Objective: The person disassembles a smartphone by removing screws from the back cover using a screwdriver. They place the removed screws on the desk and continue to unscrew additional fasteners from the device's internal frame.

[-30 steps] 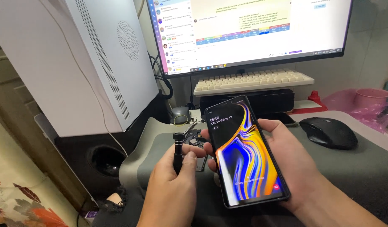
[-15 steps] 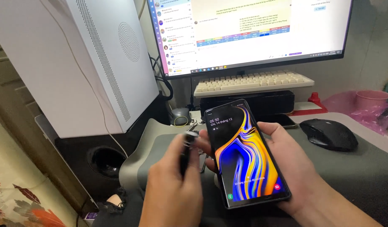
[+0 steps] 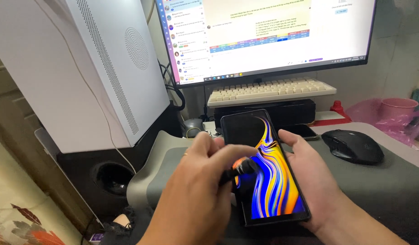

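Note:
My right hand [image 3: 311, 174] cradles a black smartphone [image 3: 264, 168] from below, its lit screen showing blue and orange swirls. My left hand [image 3: 198, 195] reaches across the phone's left edge and grips a small black cylindrical tool [image 3: 239, 169]. The tool's tip is blurred and lies over the middle of the screen. Whether the tip touches the glass cannot be told. Both hands hover above a dark grey desk mat [image 3: 386, 186].
A white computer tower [image 3: 82, 68] stands at left over a black speaker box [image 3: 107, 174]. A lit monitor [image 3: 268, 36] is behind, with a cream keyboard [image 3: 270, 90] on a black stand. A black mouse [image 3: 352, 146] lies right, a pink cup [image 3: 398, 109] further back.
My left hand moved right with the black tool, from beside the phone's left edge onto its screen. The phone tilted slightly and its clock text is no longer visible.

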